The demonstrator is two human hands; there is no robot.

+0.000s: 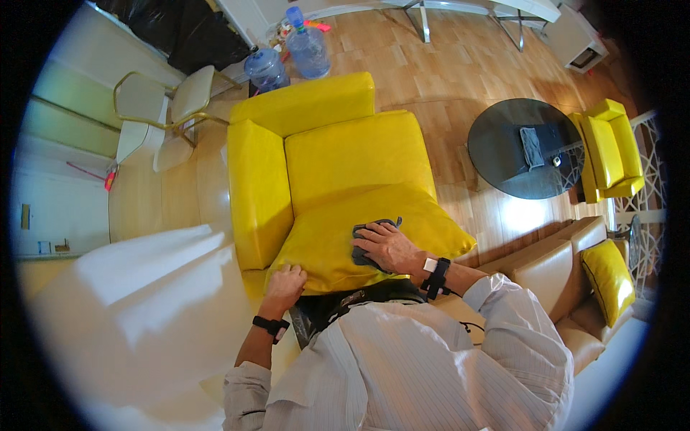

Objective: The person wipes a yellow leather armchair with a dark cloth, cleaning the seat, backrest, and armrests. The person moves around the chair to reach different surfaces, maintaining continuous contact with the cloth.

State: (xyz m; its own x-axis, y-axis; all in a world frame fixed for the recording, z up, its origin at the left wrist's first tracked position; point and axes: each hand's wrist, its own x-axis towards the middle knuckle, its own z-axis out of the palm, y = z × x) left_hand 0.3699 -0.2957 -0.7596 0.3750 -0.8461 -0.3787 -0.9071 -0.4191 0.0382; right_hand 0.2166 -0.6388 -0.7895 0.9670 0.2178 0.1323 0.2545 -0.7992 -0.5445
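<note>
Right hand (388, 248) flat on grey cloth (368, 243) atop yellow cushion (345, 241) at frame centre, left hand (284, 286) gripping cushion's lower edge; best wiped firmly, edge pinned.

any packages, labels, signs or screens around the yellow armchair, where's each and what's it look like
Two water jugs: floor behind the armchair, rounded, clear blue, one with a blue cap.
Small packets: floor beside the jugs, pink and orange, too small to tell more.
No signs or screens show.
</note>
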